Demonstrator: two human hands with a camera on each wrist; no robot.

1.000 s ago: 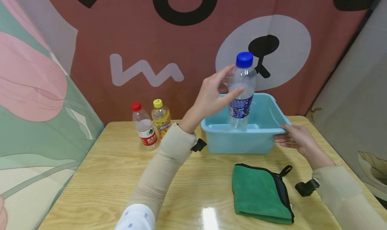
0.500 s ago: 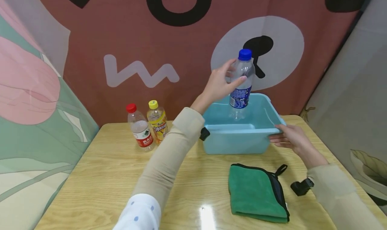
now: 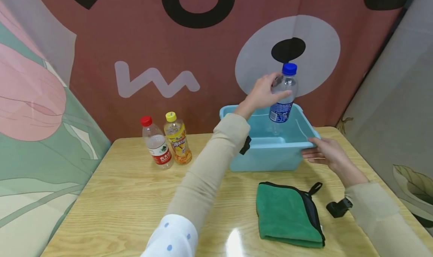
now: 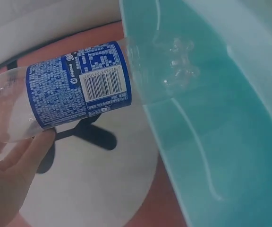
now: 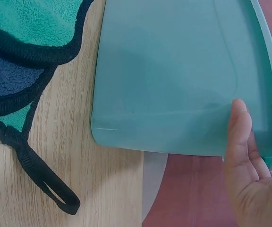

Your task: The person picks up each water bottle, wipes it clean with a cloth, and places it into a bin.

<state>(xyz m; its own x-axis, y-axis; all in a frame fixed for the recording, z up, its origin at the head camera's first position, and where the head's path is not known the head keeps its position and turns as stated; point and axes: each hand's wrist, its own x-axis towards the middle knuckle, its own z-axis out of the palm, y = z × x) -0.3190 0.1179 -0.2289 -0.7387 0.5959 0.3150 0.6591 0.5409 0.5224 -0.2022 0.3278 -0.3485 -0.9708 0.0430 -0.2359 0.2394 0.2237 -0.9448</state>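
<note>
My left hand (image 3: 264, 93) holds a transparent plastic bottle (image 3: 280, 112) with a blue cap and a blue label, upright above a light blue plastic bin (image 3: 264, 160). In the left wrist view the bottle's base (image 4: 178, 66) reaches over the bin's rim, while my thumb and fingers (image 4: 15, 182) grip its upper part. My right hand (image 3: 329, 153) grips the bin's right front corner at the rim. From the right wrist view, a finger (image 5: 240, 127) lies against the bin's outer wall (image 5: 164, 75) below the rim.
To the left on the wooden table (image 3: 118, 197) stand a red-capped bottle (image 3: 159, 148) and a yellow-capped bottle (image 3: 179, 142), side by side. A folded green cloth (image 3: 285, 213) with a black edge and loop lies in front of the bin. A patterned curtain (image 3: 162, 43) hangs behind.
My left hand has carried the blue-capped bottle to the right and, in the last half second, lower over the bin. My right hand keeps its hold on the rim.
</note>
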